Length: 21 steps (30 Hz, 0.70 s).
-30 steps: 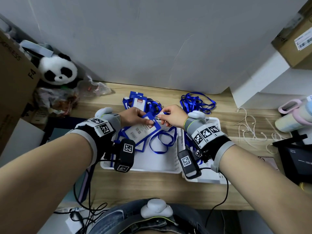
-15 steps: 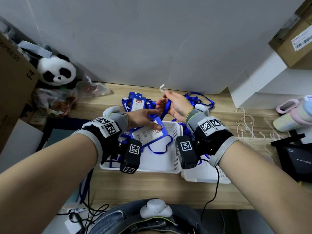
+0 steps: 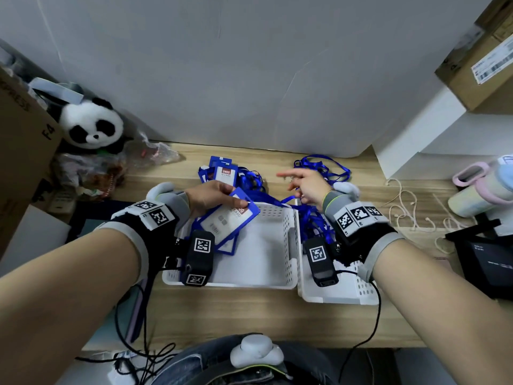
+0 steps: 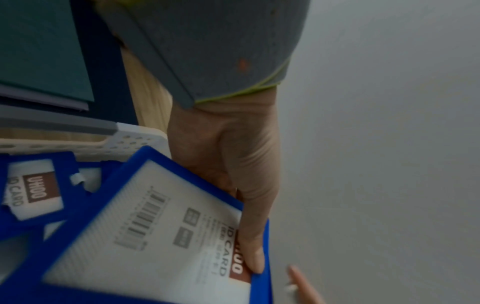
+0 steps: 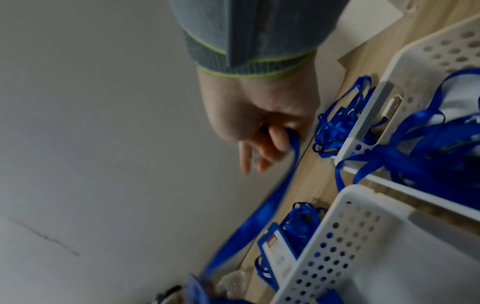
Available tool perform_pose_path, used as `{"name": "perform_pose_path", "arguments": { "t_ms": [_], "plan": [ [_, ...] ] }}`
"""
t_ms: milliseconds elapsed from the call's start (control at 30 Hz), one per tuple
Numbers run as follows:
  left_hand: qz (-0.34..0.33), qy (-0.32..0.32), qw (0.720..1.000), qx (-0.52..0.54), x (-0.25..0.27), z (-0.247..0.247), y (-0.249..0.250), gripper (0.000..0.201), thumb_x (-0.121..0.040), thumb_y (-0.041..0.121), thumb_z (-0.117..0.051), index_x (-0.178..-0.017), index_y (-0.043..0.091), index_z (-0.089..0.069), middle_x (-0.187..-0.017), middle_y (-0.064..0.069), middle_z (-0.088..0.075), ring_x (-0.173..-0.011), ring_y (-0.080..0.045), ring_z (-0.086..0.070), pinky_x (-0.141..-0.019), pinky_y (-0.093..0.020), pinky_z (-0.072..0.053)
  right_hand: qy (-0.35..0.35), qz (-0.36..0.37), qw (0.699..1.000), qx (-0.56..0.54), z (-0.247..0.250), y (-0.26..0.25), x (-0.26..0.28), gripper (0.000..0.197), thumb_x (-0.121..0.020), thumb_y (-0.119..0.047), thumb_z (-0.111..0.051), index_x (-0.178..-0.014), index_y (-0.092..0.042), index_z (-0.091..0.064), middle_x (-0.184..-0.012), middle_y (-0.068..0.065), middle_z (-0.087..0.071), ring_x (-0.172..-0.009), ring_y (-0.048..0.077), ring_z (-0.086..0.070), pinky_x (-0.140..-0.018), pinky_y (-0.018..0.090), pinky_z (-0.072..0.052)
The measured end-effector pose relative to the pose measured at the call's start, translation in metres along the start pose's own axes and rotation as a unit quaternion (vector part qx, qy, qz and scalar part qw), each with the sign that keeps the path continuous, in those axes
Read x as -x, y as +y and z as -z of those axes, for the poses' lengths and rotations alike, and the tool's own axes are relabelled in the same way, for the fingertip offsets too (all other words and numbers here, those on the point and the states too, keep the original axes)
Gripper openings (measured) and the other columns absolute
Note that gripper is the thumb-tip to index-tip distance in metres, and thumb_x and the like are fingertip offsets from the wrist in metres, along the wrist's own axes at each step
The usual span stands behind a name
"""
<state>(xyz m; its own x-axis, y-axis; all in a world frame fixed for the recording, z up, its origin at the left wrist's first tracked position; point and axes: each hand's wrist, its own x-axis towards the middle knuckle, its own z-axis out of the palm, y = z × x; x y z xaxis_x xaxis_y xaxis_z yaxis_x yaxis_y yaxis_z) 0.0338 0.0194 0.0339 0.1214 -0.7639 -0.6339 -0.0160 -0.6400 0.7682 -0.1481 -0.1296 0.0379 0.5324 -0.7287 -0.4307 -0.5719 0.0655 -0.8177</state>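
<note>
Left hand: the left hand (image 3: 211,197) grips a flat blue plastic card holder (image 3: 230,220) with a white printed card inside. The thumb lies on its face near the top edge and the fingers are underneath.
Right hand: the right hand (image 3: 308,184) has its lower fingers curled round a blue ribbon lanyard (image 5: 259,209). The forefinger points to the left and is blurred.
Place of the holder: it is tilted in the air, above the far part of the left white perforated plastic basket (image 3: 291,245).
Baskets: the left basket and the right white perforated plastic basket (image 3: 347,290) stand wall to wall in the middle of the wooden worktop (image 3: 249,315), near its front edge.
Inside: a second blue card holder (image 3: 230,247) lies below the held one. A tangle of blue lanyards (image 3: 313,223) lies in the far part of the right basket and goes over its far rim.
Back edge: a heap of blue card holders (image 3: 224,170) and a bunch of blue ribbons (image 3: 322,165) lie just beside the grey wall (image 3: 249,79).
Open room: white floor shows in the near half of the left basket, and a strip of wood shows along the front edge.
Sides: a plush panda (image 3: 91,126) sits at the back left corner. Thin white cords (image 3: 408,207) lie toward the right edge.
Hard to see: a small pale thing at the right fingertips is too blurred to name. I cannot tell whether the lanyard joins the held holder. The black wrist cameras (image 3: 200,257) cover parts of both baskets.
</note>
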Motion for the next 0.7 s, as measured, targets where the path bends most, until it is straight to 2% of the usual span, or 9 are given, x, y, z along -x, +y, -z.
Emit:
{"name": "perform_pose_path", "arguments": {
  "t_ms": [133,233,300,400,467,500,567,633,700],
  "plan": [
    [-0.059,-0.029,0.995,0.069,-0.003,-0.015,0.025,0.01,-0.078,0.009,-0.067,-0.088,0.007,-0.067,-0.075,-0.005,-0.072,-0.061,-0.014,-0.068,-0.056,-0.024,-0.055,-0.141,0.007,0.989,0.046,-0.018,-0.006,0.008,0.056,-0.082,0.01,-0.037,-0.123,-0.024,-0.056,-0.073,-0.001,-0.045,-0.056,0.01,-0.034,-0.04,0.014,-0.028],
    [-0.089,-0.038,0.992,0.082,-0.003,-0.024,0.042,0.006,-0.086,0.006,-0.06,-0.089,0.007,-0.065,-0.073,-0.002,-0.073,-0.06,-0.012,-0.068,-0.056,-0.022,-0.054,-0.224,0.003,0.973,0.062,-0.024,-0.01,0.016,0.021,-0.081,0.003,-0.055,-0.088,-0.017,-0.055,-0.068,-0.002,-0.046,-0.061,0.008,-0.04,-0.051,0.017,-0.034],
    [-0.101,-0.035,0.99,0.091,-0.006,-0.029,0.05,0.007,-0.088,0.005,-0.059,-0.087,0.007,-0.065,-0.071,-0.001,-0.073,-0.06,-0.011,-0.067,-0.056,-0.021,-0.054,-0.219,-0.014,0.974,0.05,-0.023,-0.01,0.017,0.026,-0.091,-0.005,-0.05,-0.07,-0.02,-0.047,-0.061,-0.005,-0.044,-0.055,0.007,-0.037,-0.05,0.017,-0.032],
    [-0.102,-0.026,0.99,0.098,-0.013,-0.032,0.054,0.007,-0.088,0.005,-0.059,-0.087,0.008,-0.065,-0.07,-0.001,-0.072,-0.06,-0.011,-0.067,-0.055,-0.022,-0.053,-0.138,-0.01,0.99,0.024,-0.017,-0.008,0.01,0.032,-0.095,-0.012,-0.041,-0.063,-0.018,-0.043,-0.047,-0.008,-0.042,-0.046,0.01,-0.03,-0.044,0.019,-0.026],
    [-0.094,-0.016,0.989,0.109,-0.017,-0.034,0.054,0.006,-0.086,0.006,-0.061,-0.086,0.009,-0.066,-0.07,-0.001,-0.072,-0.06,-0.012,-0.067,-0.056,-0.023,-0.054,-0.08,0.002,0.997,-0.008,-0.01,-0.009,0.003,0.025,-0.094,-0.007,-0.04,-0.074,-0.013,-0.055,-0.052,-0.003,-0.045,-0.048,0.013,-0.032,-0.044,0.02,-0.026],
    [-0.088,-0.005,0.989,0.116,-0.019,-0.036,0.055,0.005,-0.085,0.007,-0.062,-0.086,0.011,-0.065,-0.072,-0.001,-0.072,-0.062,-0.013,-0.067,-0.056,-0.023,-0.054,-0.048,0.002,0.998,-0.038,-0.005,-0.009,-0.002,0.023,-0.093,-0.003,-0.039,-0.09,-0.01,-0.06,-0.057,0.001,-0.046,-0.049,0.014,-0.035,-0.044,0.02,-0.028],
    [-0.077,0.034,0.987,0.136,-0.026,-0.041,0.057,0.01,-0.084,0.007,-0.064,-0.09,0.015,-0.064,-0.077,-0.003,-0.071,-0.066,-0.015,-0.066,-0.056,-0.024,-0.055,0.024,-0.022,0.992,-0.125,0.009,-0.011,-0.013,0.037,-0.094,0.003,-0.033,-0.122,-0.009,-0.053,-0.065,0.006,-0.048,-0.049,0.015,-0.042,-0.041,0.018,-0.032],
    [-0.066,0.082,0.983,0.154,-0.033,-0.044,0.056,0.015,-0.083,0.008,-0.067,-0.093,0.018,-0.063,-0.087,-0.006,-0.068,-0.074,-0.019,-0.065,-0.062,-0.027,-0.057,0.077,-0.025,0.978,-0.191,0.022,-0.015,-0.022,0.041,-0.095,0.005,-0.032,-0.131,-0.011,-0.045,-0.068,0.006,-0.049,-0.042,0.01,-0.047,-0.034,0.013,-0.033],
    [-0.047,0.12,0.978,0.166,-0.045,-0.046,0.056,0.016,-0.081,0.011,-0.07,-0.092,0.018,-0.061,-0.093,-0.007,-0.067,-0.085,-0.024,-0.064,-0.072,-0.034,-0.056,0.109,-0.016,0.97,-0.218,0.041,-0.017,-0.033,0.037,-0.095,0.001,-0.04,-0.131,-0.008,-0.047,-0.074,0.002,-0.05,-0.049,0.007,-0.049,-0.034,0.013,-0.037]
  ]
}}
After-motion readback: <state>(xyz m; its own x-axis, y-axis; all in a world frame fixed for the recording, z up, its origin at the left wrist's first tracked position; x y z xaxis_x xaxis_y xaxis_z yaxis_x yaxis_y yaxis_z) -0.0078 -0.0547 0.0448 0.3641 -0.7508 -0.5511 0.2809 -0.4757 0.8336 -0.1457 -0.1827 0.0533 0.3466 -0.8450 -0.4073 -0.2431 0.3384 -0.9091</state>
